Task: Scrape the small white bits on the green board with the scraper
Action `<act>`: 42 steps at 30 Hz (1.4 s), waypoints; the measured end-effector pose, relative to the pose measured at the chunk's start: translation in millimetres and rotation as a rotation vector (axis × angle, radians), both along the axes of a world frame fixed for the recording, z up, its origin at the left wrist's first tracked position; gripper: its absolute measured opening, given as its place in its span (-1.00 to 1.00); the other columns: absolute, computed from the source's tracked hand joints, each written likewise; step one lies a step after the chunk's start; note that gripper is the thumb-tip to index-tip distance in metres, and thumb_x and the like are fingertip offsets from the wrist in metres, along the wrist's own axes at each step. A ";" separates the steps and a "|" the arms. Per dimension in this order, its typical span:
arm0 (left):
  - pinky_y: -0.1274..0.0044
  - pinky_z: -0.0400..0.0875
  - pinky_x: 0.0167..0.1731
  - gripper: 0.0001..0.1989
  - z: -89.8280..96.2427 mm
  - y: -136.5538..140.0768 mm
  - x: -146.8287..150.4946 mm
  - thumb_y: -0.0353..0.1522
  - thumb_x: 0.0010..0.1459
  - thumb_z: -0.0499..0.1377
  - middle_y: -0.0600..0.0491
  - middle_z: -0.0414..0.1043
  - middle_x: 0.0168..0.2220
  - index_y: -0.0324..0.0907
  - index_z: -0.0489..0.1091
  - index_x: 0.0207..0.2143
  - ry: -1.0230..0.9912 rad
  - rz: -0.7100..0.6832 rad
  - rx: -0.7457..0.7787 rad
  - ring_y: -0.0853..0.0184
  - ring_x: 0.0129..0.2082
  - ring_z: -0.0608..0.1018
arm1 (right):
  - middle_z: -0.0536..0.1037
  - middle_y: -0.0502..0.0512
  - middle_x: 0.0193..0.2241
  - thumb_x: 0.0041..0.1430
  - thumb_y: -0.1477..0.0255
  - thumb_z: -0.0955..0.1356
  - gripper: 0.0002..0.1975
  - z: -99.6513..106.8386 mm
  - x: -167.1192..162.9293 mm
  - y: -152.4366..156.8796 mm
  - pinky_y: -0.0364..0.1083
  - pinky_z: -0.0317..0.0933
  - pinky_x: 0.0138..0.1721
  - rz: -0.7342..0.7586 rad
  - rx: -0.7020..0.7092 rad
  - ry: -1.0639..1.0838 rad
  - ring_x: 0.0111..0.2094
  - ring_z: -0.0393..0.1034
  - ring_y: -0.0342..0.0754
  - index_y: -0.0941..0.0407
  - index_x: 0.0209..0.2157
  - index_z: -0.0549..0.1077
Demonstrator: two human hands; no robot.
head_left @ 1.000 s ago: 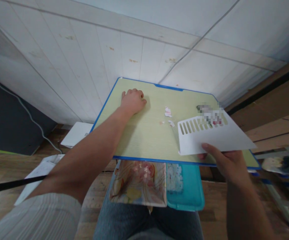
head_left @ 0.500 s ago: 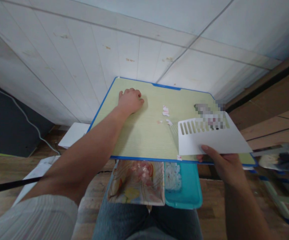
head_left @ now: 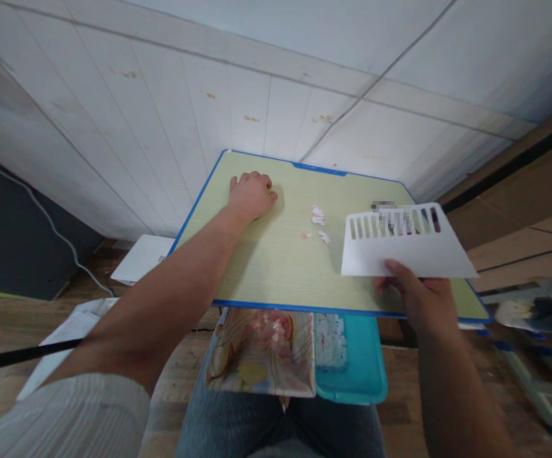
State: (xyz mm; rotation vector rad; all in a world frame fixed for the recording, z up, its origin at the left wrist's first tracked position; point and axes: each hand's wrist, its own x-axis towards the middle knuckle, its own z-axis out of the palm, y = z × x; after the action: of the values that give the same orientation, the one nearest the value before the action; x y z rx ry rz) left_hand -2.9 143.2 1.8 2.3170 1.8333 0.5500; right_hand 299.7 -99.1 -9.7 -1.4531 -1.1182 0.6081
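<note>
A pale yellow tabletop [head_left: 276, 270] with blue edging is set against a white panelled wall [head_left: 242, 95], down which a grey cable [head_left: 371, 86] is run; wooden flooring [head_left: 175, 350] is seen below, and a patterned tray [head_left: 299, 380] and a teal box [head_left: 371, 366] are held up near the lap, just under the front edge; a white slotted card [head_left: 400, 259] is gripped between thumb and fingers by the right hand [head_left: 426, 296], above the tabletop's right side; the left hand [head_left: 252, 194] is rested far left, fingers curled, and whether anything is covered by it cannot be told; torn scraps [head_left: 318, 215] are scattered between both hands, nearer the card.
</note>
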 end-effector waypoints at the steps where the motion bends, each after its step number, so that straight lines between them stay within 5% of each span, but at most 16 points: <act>1: -0.06 0.26 0.50 -0.55 0.0 -0.1 0.0 -0.21 0.41 0.17 -0.23 0.63 0.35 -0.03 0.71 0.21 0.001 0.002 0.001 -0.18 0.40 0.52 | 0.69 0.07 -0.53 0.17 0.10 0.67 -0.65 0.7 -3.6 9.6 0.00 0.48 -0.54 -0.060 0.033 -0.003 -0.59 0.52 0.05 0.04 -0.34 0.62; 10: -0.06 0.28 0.48 -0.55 -0.1 -0.6 -1.4 -0.21 0.41 0.18 -0.24 0.63 0.35 -0.05 0.71 0.21 -0.005 -0.008 0.007 -0.19 0.40 0.53 | 0.73 0.17 -0.51 0.15 0.05 0.64 -0.58 -6.6 -21.1 59.7 -0.04 0.47 -0.56 -0.106 0.057 -0.035 -0.62 0.54 0.02 0.11 -0.27 0.63; 27: -0.05 0.27 0.51 -0.55 -0.2 -1.0 -1.1 -0.22 0.42 0.18 -0.24 0.62 0.36 -0.04 0.71 0.23 0.002 0.000 0.003 -0.17 0.42 0.53 | 0.73 0.17 -0.50 0.27 0.11 0.57 -0.66 -8.4 -22.5 48.8 0.02 0.56 -0.42 -0.133 0.049 -0.154 -0.54 0.60 0.06 0.09 -0.34 0.63; 42: -0.05 0.27 0.52 -0.55 -0.6 -0.8 -0.9 -0.22 0.44 0.18 -0.23 0.62 0.37 -0.07 0.70 0.23 0.016 -0.001 0.006 -0.16 0.42 0.53 | 0.65 0.08 -0.55 0.23 0.20 0.57 -0.73 -4.5 -12.6 25.1 0.02 0.51 -0.50 -0.089 0.052 -0.143 -0.59 0.52 0.05 0.06 -0.41 0.59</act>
State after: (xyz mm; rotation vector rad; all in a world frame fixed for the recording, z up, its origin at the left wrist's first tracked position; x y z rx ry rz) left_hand -3.9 142.4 1.1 2.3324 1.8404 0.5395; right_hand 287.0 -74.1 -14.3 -1.5115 -1.1646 0.4157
